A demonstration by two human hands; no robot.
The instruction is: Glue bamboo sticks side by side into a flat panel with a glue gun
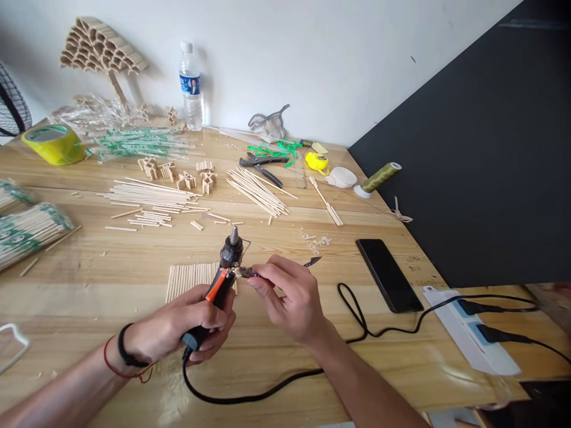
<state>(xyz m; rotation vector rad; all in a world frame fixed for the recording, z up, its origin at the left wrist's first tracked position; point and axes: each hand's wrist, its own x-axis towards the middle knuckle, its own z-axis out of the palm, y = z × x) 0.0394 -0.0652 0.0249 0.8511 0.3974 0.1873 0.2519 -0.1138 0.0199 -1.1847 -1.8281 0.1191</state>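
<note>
My left hand is wrapped round the black handle of a hot glue gun. The gun has an orange trigger, and its metal nozzle points up and away from me. Pinched between the fingers of my right hand is a thin metal tool with a leaf-shaped tip. Its other end, crusted with pale residue, meets the gun's body just above the trigger. Beneath the gun, a row of short wooden sticks lies side by side on the table, partly hidden by my left hand.
Loose sticks, small stick assemblies, cutters and a yellow tape measure lie farther back. A water bottle stands near the wall. At right are a phone, a power strip and the gun's looping cord.
</note>
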